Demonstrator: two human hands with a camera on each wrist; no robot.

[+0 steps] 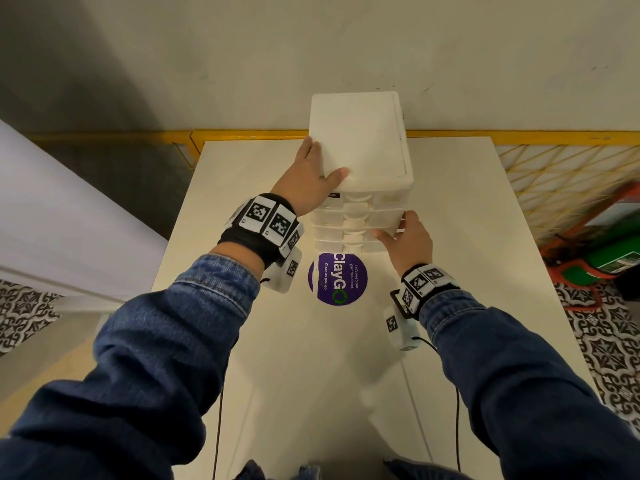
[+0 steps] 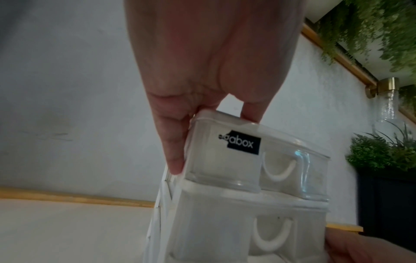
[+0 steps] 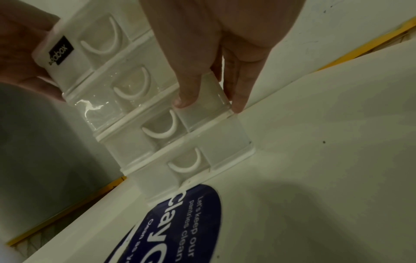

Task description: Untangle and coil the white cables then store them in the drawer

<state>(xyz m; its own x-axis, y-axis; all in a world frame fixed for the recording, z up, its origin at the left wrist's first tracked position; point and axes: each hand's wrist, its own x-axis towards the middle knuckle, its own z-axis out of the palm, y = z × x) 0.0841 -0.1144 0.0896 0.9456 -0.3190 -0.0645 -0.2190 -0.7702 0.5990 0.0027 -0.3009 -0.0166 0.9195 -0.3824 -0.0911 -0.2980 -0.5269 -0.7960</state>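
**Desk:** What do we run under it?

**Photographer:** A person's left hand (image 1: 311, 178) grips the top front corner of a white drawer unit (image 1: 360, 140) on a pale counter (image 1: 502, 271), thumb over the lid. The right hand (image 1: 410, 239) pinches a lower drawer (image 3: 202, 105) at its front right corner.

**Desk:** The risk?

**Photographer:** In my judgement, the light tower could tip or slide forward if the top grip slackens.

**Desk:** Contents?

**Photographer:** All four clear drawers sit closed. The second (image 3: 108, 101) shows something pale, possibly cable; I cannot tell. No white cables lie loose in view. A purple sticker (image 1: 337, 278) sits just in front.
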